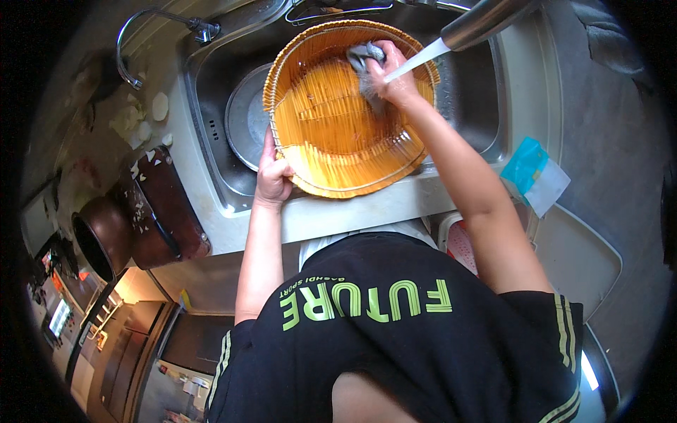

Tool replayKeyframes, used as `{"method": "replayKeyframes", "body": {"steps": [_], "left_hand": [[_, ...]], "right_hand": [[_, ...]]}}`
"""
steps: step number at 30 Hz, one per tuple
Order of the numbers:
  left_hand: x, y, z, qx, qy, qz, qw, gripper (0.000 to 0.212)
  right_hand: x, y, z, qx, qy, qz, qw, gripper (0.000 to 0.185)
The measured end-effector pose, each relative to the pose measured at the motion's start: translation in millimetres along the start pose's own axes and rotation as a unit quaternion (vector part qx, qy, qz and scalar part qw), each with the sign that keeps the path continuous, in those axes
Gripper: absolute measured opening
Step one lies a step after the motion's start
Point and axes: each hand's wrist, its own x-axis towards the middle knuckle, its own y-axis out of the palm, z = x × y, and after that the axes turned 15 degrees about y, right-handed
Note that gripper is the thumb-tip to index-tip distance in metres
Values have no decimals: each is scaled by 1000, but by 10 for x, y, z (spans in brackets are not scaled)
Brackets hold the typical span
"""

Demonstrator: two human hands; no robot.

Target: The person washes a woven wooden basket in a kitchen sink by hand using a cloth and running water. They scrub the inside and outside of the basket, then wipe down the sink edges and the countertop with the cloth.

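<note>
A round, orange-brown slatted basket [338, 127] is tilted over the stainless steel sink [211, 90], with some water in it. My left hand [273, 177] grips its lower left rim, thumb on the inner side. Inside the basket, at its upper right, my right hand [394, 76] holds a wet grey cloth [365, 58] near the wall. Water runs from the metal faucet spout [470, 29] onto the back of that hand. Under the basket, at its left, a round metal basin [248, 121] lies in the sink, partly hidden.
A thin curved tap [127, 58] stands at the sink's upper left corner. On the left counter lie a dark cutting board [185, 227] with a knife [166, 232] and white scraps, beside a brown pot [106, 227]. A blue-and-white packet [534, 174] sits right of the sink.
</note>
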Motion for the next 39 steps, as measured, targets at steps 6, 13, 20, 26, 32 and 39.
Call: {"method": "replayKeyframes", "body": {"steps": [6, 13, 20, 26, 32, 39], "left_hand": [[6, 26, 75, -20, 7, -33, 999, 89], [56, 26, 141, -63, -17, 2, 998, 92], [91, 65, 303, -80, -18, 0, 997, 93], [107, 157, 291, -93, -25, 13, 995, 93], [107, 115, 346, -83, -40, -21, 996, 92], [130, 136, 284, -113, -50, 4, 992, 92]], "right_hand": [[-847, 146, -148, -227, -241, 385, 861, 18], [-10, 5, 257, -53, -142, -56, 987, 21], [-949, 157, 67, -220, -200, 361, 884, 22], [13, -59, 209, -119, -193, 0, 974, 18], [-775, 171, 78, -131, -191, 292, 928, 26], [-288, 25, 130, -23, -174, 25, 984, 25]]}}
